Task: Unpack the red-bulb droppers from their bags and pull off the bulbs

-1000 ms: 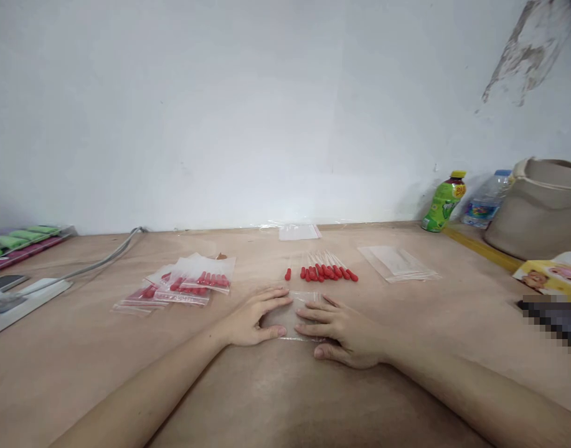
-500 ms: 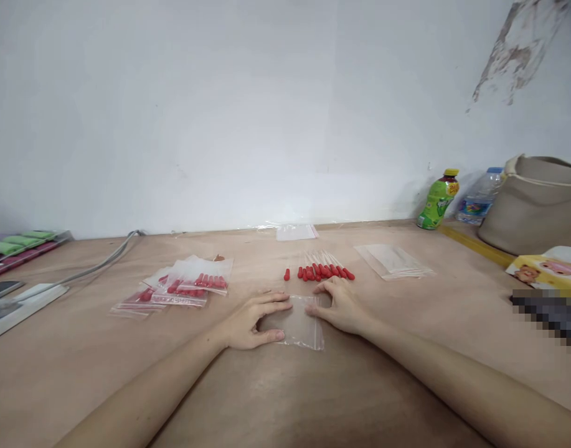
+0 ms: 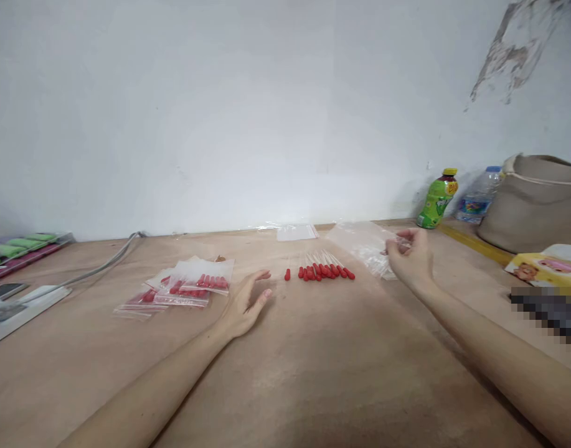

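My right hand [image 3: 409, 256] pinches a clear plastic zip bag [image 3: 360, 242] and holds it up over the stack of empty bags at the right. My left hand [image 3: 246, 302] rests on its edge on the table with fingers stretched out, holding nothing, just left of a row of red-bulbed droppers [image 3: 325, 271]. A single dropper [image 3: 287, 274] lies apart at the row's left end. Several filled bags of red droppers [image 3: 182, 285] are piled further left.
Another clear bag [image 3: 297, 232] lies by the wall. At the right stand a green bottle [image 3: 437, 199], a water bottle [image 3: 479, 194], a beige bag [image 3: 537, 202] and a yellow packet [image 3: 544, 267]. A cable [image 3: 96, 264], a white power strip [image 3: 21, 305] and a tray [image 3: 18, 247] are at the left.
My right hand lifted the clear bag from in front of me and carried it right and away, over the empty bag stack. My left hand let go and turned on its edge.
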The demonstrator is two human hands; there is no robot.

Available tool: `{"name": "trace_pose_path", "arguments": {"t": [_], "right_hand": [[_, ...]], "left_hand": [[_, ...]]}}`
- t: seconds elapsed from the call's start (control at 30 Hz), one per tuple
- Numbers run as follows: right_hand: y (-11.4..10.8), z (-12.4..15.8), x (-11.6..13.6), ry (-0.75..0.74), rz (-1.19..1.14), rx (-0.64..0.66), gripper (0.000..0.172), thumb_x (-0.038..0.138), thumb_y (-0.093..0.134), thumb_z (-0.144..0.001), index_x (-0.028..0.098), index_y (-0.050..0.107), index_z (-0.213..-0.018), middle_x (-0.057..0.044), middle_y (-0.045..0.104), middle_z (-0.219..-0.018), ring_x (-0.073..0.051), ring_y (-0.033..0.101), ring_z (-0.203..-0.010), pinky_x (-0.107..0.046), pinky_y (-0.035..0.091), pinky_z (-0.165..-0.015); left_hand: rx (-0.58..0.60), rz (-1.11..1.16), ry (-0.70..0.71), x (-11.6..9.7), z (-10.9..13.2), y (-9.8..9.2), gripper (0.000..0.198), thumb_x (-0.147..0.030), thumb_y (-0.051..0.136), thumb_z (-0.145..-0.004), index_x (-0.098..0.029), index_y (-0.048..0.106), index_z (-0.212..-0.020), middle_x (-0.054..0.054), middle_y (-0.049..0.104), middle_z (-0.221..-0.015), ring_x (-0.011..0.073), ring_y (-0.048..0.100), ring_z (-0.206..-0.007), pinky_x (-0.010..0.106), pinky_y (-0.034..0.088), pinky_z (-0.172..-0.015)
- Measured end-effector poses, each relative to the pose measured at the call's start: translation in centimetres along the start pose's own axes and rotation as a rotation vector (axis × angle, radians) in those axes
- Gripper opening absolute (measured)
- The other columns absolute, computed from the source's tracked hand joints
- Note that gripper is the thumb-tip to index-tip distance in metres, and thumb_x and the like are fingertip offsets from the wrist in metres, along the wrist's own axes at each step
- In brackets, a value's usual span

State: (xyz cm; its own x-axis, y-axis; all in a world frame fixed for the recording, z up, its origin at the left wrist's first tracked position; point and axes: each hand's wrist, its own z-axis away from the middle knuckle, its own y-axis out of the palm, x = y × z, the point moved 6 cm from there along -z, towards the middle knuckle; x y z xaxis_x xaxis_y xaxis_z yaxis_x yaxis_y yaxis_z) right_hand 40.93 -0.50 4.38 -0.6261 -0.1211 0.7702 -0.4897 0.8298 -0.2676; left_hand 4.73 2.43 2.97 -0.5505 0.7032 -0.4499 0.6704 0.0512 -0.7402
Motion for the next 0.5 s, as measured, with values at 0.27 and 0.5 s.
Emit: {"name": "trace_pose_path", "arguments": {"t": [0.27,0.5], "right_hand": [[-1.9,-1.4,-5.0,-0.002,0.78,-0.045,0.02,0.03,0.053,-0.066,0.018,0.061,-0.081,-0.014,0.052,-0.1,-0.034,0.04,-0.099,-0.052,0.025,-0.08],[2.3,6.5,5.4,-0.683,0.362,0.044,0.012,0.027,0.05,-0.078,0.019,0.058,-0.081,-0.01,0.053,-0.099,-0.023,0.048,-0.094,-0.042,0.031,-0.085]], "left_hand": [[0.12,-0.15,0.093,-0.9,-0.2,1.1,0.027,-0.03,0.048,-0.081,-0.021,0.051,-0.107,0.005,0.057,-0.107,0.019,0.052,-0.1,0.034,0.04,-0.088],[0.07,-0.66,0.035,0.8,-1.1,-0.6,0.03,-0.008,0.043,-0.074,-0.013,0.051,-0.102,0.011,0.055,-0.106,0.025,0.047,-0.103,0.038,0.034,-0.09]]}}
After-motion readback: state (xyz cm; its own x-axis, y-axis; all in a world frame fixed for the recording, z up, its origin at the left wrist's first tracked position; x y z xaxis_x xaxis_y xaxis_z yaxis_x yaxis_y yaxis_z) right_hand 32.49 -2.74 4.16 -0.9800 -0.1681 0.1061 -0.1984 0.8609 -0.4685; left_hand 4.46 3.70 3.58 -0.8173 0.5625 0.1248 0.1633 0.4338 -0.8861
